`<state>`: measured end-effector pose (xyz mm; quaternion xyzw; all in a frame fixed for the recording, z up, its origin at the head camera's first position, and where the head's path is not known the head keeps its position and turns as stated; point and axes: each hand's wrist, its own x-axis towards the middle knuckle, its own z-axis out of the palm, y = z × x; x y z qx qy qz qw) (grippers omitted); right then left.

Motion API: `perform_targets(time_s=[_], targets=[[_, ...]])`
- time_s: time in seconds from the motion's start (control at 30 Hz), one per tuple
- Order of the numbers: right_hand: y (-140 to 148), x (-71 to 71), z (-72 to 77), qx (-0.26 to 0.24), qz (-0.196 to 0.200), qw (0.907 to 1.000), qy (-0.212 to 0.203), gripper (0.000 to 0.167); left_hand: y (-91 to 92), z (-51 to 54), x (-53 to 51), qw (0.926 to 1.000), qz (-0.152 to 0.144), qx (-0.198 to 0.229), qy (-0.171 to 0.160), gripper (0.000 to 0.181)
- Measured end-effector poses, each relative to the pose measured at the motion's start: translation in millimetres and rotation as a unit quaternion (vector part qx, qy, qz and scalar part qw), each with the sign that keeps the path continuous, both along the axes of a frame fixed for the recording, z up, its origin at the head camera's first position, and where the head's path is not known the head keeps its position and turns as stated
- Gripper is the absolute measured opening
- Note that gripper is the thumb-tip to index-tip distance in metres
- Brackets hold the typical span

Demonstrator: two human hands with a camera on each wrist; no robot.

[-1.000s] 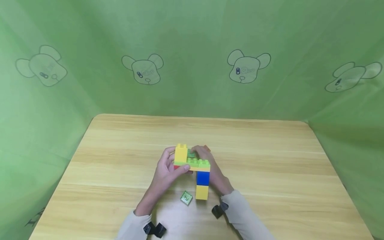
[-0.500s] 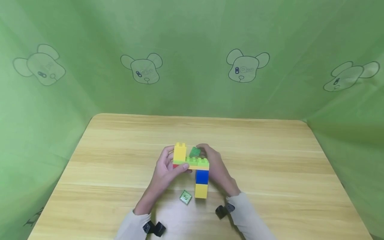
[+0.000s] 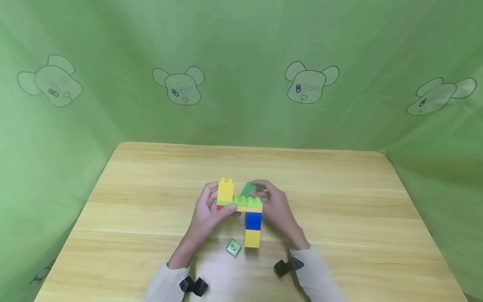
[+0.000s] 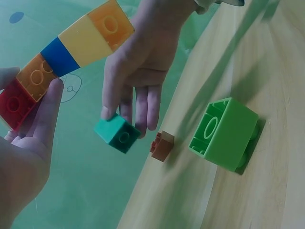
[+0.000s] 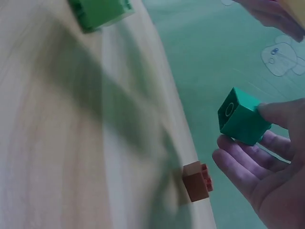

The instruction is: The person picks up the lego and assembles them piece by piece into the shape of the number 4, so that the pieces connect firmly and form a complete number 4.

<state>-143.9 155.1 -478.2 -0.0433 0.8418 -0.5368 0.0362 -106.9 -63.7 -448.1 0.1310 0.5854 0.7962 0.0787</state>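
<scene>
My left hand [image 3: 207, 209] grips a joined toy-brick structure by its left end, thumb along the front. A tall yellow brick [image 3: 225, 191] and lime-green bricks [image 3: 247, 202] top it. Below its right end hang a blue brick [image 3: 253, 221] and a yellow brick [image 3: 252, 238]; a red brick [image 4: 15, 102] shows in the left wrist view. Just behind the structure, my right hand [image 3: 277, 203] pinches a teal-green brick [image 5: 244, 117] between thumb and fingers. In the left wrist view this green brick [image 4: 117, 132] is apart from the structure.
A loose light-green brick [image 3: 234, 247] lies on the wooden table [image 3: 151, 176], near the structure's lower end. A small brownish-orange brick [image 5: 196, 181] also lies on the table, hidden in the head view. Green printed cloth [image 3: 241, 121] surrounds the table at the back and sides.
My right hand has drawn rightward, away from the structure, and the teal-green brick in it has turned. The orange brick has gone from sight in the head view. My left hand stays nearly still.
</scene>
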Motion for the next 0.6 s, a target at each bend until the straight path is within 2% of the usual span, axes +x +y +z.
perform_targets(time_s=[0.33, 0.6], targets=[[12.8, 7.6, 13.0, -0.07, 0.003, 0.9971, 0.028, 0.039, 0.0, -0.3, -0.4, 1.0, -0.001, -0.01, 0.001, 0.066], [19.1, 14.5, 27.3, -0.143, 0.012, 0.9885, 0.046, 0.035, 2.1, -2.2, -1.5, 1.0, -0.002, -0.002, 0.001, 0.067]])
